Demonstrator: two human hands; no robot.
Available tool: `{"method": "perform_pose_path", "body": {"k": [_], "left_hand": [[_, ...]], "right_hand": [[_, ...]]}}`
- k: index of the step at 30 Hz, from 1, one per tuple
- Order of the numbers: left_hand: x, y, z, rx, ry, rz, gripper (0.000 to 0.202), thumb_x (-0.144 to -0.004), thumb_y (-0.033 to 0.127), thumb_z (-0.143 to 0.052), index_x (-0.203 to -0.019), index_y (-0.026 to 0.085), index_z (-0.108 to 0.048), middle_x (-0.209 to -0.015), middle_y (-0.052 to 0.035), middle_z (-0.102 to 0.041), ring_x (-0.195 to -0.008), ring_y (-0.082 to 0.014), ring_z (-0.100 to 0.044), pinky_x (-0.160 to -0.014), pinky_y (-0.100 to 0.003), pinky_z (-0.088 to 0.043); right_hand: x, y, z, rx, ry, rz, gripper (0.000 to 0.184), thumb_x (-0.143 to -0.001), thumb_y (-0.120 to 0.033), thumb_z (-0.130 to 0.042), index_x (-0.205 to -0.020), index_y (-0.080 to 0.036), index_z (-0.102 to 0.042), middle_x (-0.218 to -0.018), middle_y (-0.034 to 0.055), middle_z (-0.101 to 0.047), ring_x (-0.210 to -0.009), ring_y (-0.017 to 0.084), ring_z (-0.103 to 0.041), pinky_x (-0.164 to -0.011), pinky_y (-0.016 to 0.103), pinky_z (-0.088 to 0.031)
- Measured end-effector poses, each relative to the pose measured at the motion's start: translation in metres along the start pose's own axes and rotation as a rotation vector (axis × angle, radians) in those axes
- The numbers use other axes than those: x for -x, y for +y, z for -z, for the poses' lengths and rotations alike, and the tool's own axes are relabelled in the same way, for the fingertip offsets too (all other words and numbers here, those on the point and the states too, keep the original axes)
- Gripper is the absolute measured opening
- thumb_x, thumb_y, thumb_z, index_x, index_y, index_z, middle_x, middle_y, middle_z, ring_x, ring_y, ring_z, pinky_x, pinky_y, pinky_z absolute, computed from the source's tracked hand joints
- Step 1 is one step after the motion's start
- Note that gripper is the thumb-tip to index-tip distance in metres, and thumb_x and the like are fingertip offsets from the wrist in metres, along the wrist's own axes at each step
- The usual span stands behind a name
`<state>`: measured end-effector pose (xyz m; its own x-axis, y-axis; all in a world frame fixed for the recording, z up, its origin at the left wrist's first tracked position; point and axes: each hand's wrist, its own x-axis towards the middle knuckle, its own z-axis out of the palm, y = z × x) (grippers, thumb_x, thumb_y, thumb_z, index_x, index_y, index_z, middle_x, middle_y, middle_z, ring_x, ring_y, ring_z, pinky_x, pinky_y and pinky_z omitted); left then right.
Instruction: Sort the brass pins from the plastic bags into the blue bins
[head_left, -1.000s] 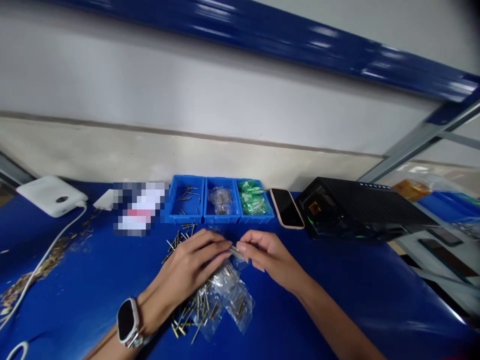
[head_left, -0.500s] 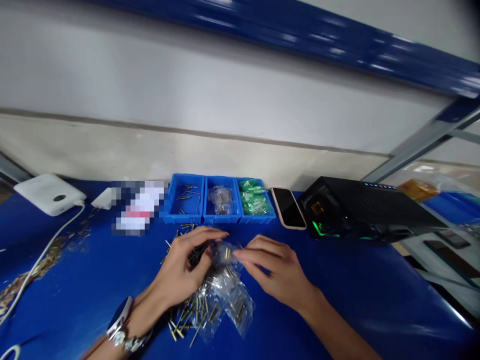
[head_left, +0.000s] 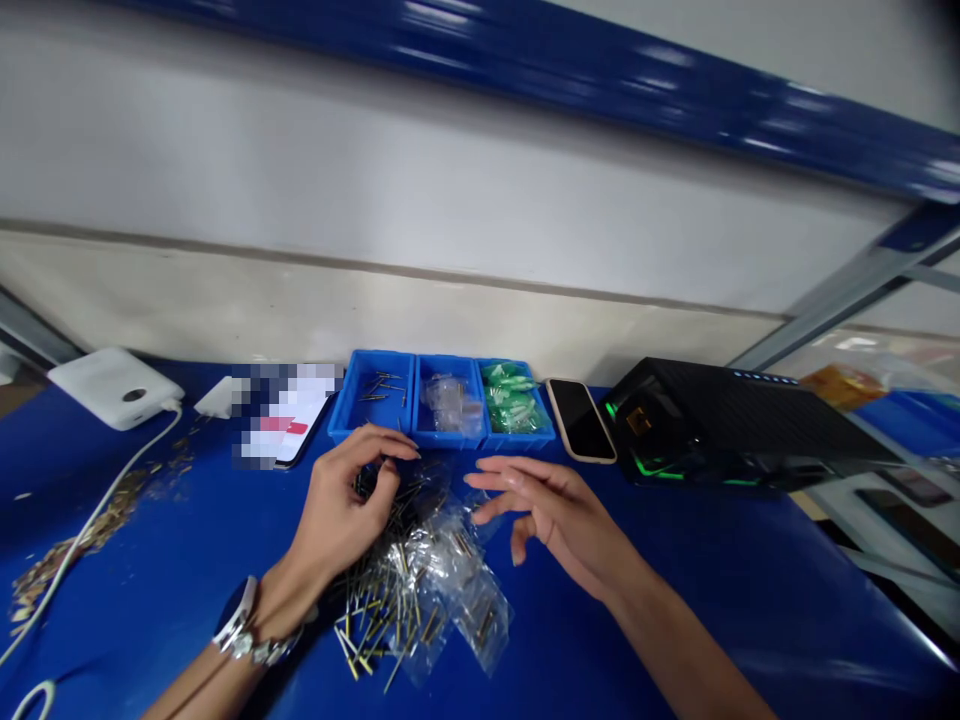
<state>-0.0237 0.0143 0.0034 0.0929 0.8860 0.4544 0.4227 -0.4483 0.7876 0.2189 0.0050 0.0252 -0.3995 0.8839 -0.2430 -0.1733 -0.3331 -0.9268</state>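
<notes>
My left hand (head_left: 337, 505) is curled over the top of a loose pile of thin brass pins (head_left: 379, 610), and a dark cluster of pins (head_left: 366, 482) shows by its fingers. Whether it grips them I cannot tell. My right hand (head_left: 551, 515) hovers with its fingers apart, holding nothing, just right of the clear plastic bags (head_left: 469, 590). These bags lie crumpled on and beside the pins, with more pins inside them.
Behind the hands stands a blue divided tray (head_left: 375, 425) holding pins, clear bags and green parts. A black phone (head_left: 581, 420) and a black device (head_left: 735, 425) lie to its right. A white power bank (head_left: 116, 388) with a cable and spilled brass pieces (head_left: 90, 530) sit on the blue table (head_left: 712, 590) at left.
My hands have parted. The right hand has released the bag, opened and moved right, while the left hand has moved back and up onto the pins. The bag now lies on the pile.
</notes>
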Motion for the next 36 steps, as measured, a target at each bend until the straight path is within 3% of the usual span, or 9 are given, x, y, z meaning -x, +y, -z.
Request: {"method": "perform_pose_path", "body": {"k": [4,7,10,13,18,25,30,34,36], "left_hand": [[-0.002,-0.002,0.002,-0.008,0.010,0.012,0.022,-0.086,0.014,-0.049,-0.088,0.019,-0.070,-0.097,-0.0047,-0.069,-0.093,-0.0199,-0.065,-0.084,-0.038,-0.051],[-0.002,-0.004,0.003,-0.040,-0.039,0.016,0.020,-0.086,0.014,-0.050,-0.089,0.019,-0.070,-0.096,-0.0049,-0.069,-0.091,-0.0202,-0.066,-0.083,-0.039,-0.052],[-0.001,-0.004,0.002,-0.053,-0.123,-0.013,0.020,-0.087,0.014,-0.051,-0.092,0.019,-0.070,-0.098,-0.0055,-0.069,-0.092,-0.0202,-0.066,-0.083,-0.039,-0.053],[0.001,-0.002,0.000,-0.041,-0.213,-0.068,0.022,-0.087,0.013,-0.050,-0.093,0.019,-0.070,-0.099,-0.0067,-0.069,-0.093,-0.0203,-0.065,-0.082,-0.038,-0.053],[0.003,0.001,-0.002,-0.044,-0.264,-0.105,0.023,-0.088,0.013,-0.049,-0.094,0.019,-0.070,-0.099,-0.0067,-0.068,-0.093,-0.0200,-0.065,-0.083,-0.038,-0.054],[0.004,0.006,-0.009,0.062,-0.292,-0.012,0.020,-0.091,0.024,-0.059,-0.109,0.021,-0.068,-0.097,-0.0056,-0.071,-0.082,-0.0166,-0.067,-0.074,-0.032,-0.057],[0.007,0.008,-0.013,0.207,-0.327,-0.001,0.017,-0.092,0.025,-0.064,-0.106,0.024,-0.073,-0.102,-0.0054,-0.073,-0.087,-0.0162,-0.070,-0.077,-0.030,-0.059],[0.009,0.008,-0.010,0.224,-0.245,-0.090,0.019,-0.094,0.020,-0.059,-0.100,0.025,-0.076,-0.118,-0.0062,-0.070,-0.104,-0.0187,-0.068,-0.090,-0.036,-0.058],[0.008,0.009,-0.008,0.211,-0.248,-0.115,0.019,-0.094,0.020,-0.060,-0.102,0.025,-0.076,-0.119,-0.0067,-0.069,-0.104,-0.0191,-0.068,-0.089,-0.036,-0.059]], "right_hand": [[0.000,0.006,-0.002,0.148,-0.034,-0.013,0.033,-0.091,-0.041,-0.062,-0.115,-0.018,-0.067,-0.113,0.0162,-0.072,-0.084,0.025,-0.074,-0.046,0.026,-0.055],[0.004,0.010,-0.001,0.601,0.059,0.095,0.028,-0.091,-0.039,-0.060,-0.111,-0.021,-0.068,-0.098,0.0100,-0.074,-0.081,0.024,-0.071,-0.056,0.033,-0.056],[0.006,0.012,0.005,1.151,0.147,0.267,0.037,-0.084,-0.030,-0.068,-0.120,-0.029,-0.065,-0.116,0.0073,-0.067,-0.108,0.029,-0.063,-0.081,0.043,-0.053],[0.005,0.013,0.013,1.353,0.079,0.288,0.042,-0.084,-0.026,-0.066,-0.125,-0.031,-0.060,-0.125,0.0066,-0.060,-0.112,0.028,-0.059,-0.084,0.042,-0.050],[-0.004,0.015,0.018,1.227,0.092,0.259,0.004,-0.085,-0.022,-0.065,-0.088,-0.023,-0.063,-0.086,0.0006,-0.063,-0.077,0.017,-0.060,-0.068,0.029,-0.045],[-0.007,0.020,0.007,0.753,0.182,0.240,0.016,-0.089,-0.033,-0.064,-0.081,-0.020,-0.061,-0.062,-0.0039,-0.057,-0.054,0.010,-0.052,-0.050,0.023,-0.039],[-0.002,0.028,-0.003,0.790,0.187,0.446,0.008,-0.092,-0.027,-0.062,-0.094,-0.023,-0.068,-0.085,0.0032,-0.072,-0.068,0.015,-0.066,-0.059,0.027,-0.052],[-0.001,0.031,-0.004,0.873,0.165,0.658,0.020,-0.090,-0.021,-0.063,-0.109,-0.026,-0.068,-0.111,0.0069,-0.070,-0.096,0.021,-0.067,-0.069,0.029,-0.058],[-0.001,0.028,-0.003,0.909,0.163,0.688,0.019,-0.090,-0.021,-0.063,-0.107,-0.027,-0.069,-0.109,0.0067,-0.070,-0.095,0.021,-0.067,-0.073,0.031,-0.058]]}}
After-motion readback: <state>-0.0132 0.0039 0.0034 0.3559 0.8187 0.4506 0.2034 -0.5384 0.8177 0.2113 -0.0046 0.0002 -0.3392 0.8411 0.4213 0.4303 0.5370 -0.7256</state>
